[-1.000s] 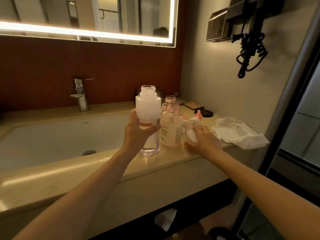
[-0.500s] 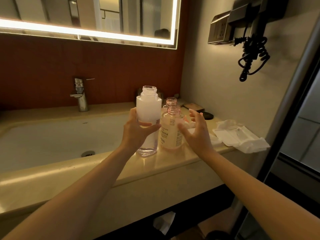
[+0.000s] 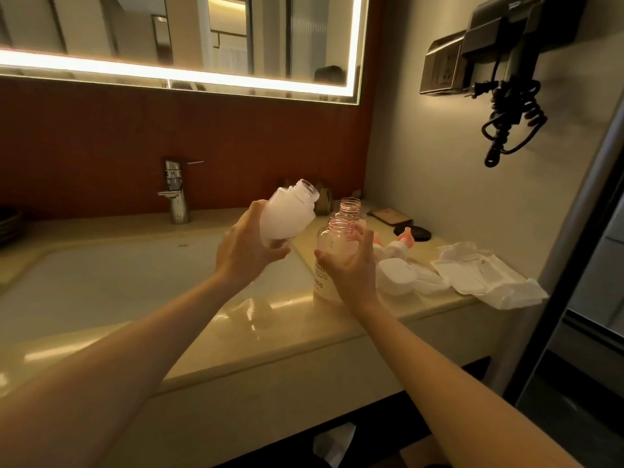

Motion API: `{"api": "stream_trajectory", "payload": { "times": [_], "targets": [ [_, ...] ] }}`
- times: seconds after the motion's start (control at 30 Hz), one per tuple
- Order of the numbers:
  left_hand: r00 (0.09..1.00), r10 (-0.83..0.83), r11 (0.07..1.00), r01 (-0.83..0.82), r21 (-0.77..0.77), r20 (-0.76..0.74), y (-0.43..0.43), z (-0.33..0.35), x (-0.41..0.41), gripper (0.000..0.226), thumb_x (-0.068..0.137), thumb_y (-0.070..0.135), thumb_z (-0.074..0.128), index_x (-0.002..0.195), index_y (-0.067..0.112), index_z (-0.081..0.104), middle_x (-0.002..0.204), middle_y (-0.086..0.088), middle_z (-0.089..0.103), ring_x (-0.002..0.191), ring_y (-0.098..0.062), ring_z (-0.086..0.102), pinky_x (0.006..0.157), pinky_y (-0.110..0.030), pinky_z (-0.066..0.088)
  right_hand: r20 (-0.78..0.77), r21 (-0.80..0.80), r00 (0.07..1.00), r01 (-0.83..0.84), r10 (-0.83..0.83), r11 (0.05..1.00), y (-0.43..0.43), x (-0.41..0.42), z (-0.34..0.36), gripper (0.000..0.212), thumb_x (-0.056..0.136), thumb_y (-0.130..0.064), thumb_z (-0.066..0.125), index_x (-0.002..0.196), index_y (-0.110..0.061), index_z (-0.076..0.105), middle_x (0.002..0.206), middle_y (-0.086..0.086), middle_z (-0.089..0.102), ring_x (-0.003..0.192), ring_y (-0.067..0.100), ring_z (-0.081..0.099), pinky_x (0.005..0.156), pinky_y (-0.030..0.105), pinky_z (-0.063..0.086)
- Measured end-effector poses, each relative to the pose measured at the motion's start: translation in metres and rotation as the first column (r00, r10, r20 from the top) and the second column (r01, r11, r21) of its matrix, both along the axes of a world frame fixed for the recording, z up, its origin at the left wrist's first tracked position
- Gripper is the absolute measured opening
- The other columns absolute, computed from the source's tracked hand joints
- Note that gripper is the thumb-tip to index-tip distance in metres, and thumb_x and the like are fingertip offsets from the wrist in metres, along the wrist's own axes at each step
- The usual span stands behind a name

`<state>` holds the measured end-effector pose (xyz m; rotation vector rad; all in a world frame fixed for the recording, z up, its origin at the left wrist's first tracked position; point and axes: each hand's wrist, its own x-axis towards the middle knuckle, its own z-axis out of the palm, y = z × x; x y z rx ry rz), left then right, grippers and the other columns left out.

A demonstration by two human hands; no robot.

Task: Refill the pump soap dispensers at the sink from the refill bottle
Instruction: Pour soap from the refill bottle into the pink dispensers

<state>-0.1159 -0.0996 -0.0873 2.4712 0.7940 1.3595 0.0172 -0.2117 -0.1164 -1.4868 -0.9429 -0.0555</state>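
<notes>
My left hand (image 3: 244, 255) grips the clear refill bottle (image 3: 288, 214) holding white liquid; it is lifted off the counter and tilted with its open mouth up and to the right, toward the dispensers. My right hand (image 3: 351, 268) holds the nearer pinkish dispenser bottle (image 3: 332, 244), which stands uncapped on the counter. A second uncapped dispenser bottle (image 3: 351, 206) stands just behind it. Pump heads with orange nozzles (image 3: 403, 239) lie on the counter to the right.
The sink basin (image 3: 101, 282) and faucet (image 3: 175, 194) lie to the left. A white cap (image 3: 396, 275) and crumpled white cloth (image 3: 479, 275) sit on the counter at right. A hair dryer with coiled cord (image 3: 506, 113) hangs on the right wall.
My left hand has lifted the refill bottle off the counter and tilted it toward the dispensers. My right hand left the pump heads and took hold of the nearer dispenser bottle.
</notes>
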Motion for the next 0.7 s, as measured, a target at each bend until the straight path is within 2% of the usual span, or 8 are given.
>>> {"api": "stream_trajectory", "payload": {
  "times": [0.07,0.27,0.37,0.47,0.7],
  "targets": [
    [0.999,0.007,0.998,-0.005,0.060,-0.039,0.005,0.001,-0.003,0.075,0.068,0.029,0.080,0.128,0.010,0.040,0.119,-0.012,0.056,0.099,-0.030,0.056,0.068,-0.036,0.048,-0.008,0.011,1.000,0.005,-0.004,1.000,0.000,-0.002,-0.001,0.071,0.072,-0.024,0.076,0.127,-0.019,0.031,0.118,-0.007,0.039,0.108,0.009,0.039,0.085,0.023,0.035],
    [0.995,0.021,0.979,-0.002,0.204,-0.094,0.010,0.011,-0.003,0.074,0.069,0.029,0.080,0.129,0.008,0.043,0.118,-0.013,0.058,0.098,-0.030,0.058,0.070,-0.040,0.048,0.012,-0.003,1.000,-0.007,0.007,1.000,-0.003,-0.005,0.000,0.073,0.075,-0.024,0.074,0.131,-0.017,0.028,0.131,0.005,0.044,0.108,0.008,0.041,0.085,0.022,0.036],
    [0.986,0.012,0.952,0.039,0.304,-0.164,0.009,0.014,0.001,0.072,0.068,0.028,0.081,0.127,0.005,0.047,0.114,-0.015,0.061,0.094,-0.032,0.061,0.070,-0.040,0.051,0.036,-0.021,0.999,0.022,-0.021,1.000,-0.002,-0.004,-0.001,0.075,0.075,-0.027,0.074,0.132,-0.016,0.026,0.137,0.008,0.043,0.118,0.017,0.046,0.088,0.023,0.037],
    [0.981,0.015,0.938,0.052,0.342,-0.191,0.010,0.016,0.004,0.070,0.068,0.030,0.081,0.125,0.004,0.049,0.111,-0.017,0.062,0.090,-0.034,0.063,0.069,-0.042,0.053,0.032,-0.026,0.999,0.030,-0.030,0.999,-0.001,-0.003,-0.002,0.076,0.075,-0.029,0.074,0.133,-0.016,0.026,0.139,0.009,0.042,0.124,0.025,0.046,0.090,0.026,0.038],
    [0.970,0.076,0.897,0.034,0.441,-0.231,0.014,0.024,0.004,0.070,0.065,0.030,0.083,0.120,0.010,0.045,0.104,-0.015,0.064,0.085,-0.033,0.064,0.067,-0.043,0.054,0.045,-0.034,0.998,0.050,-0.048,0.998,-0.001,-0.003,-0.003,0.073,0.076,-0.029,0.073,0.132,-0.017,0.027,0.137,0.006,0.042,0.123,0.022,0.045,0.087,0.022,0.036]
  ]
}}
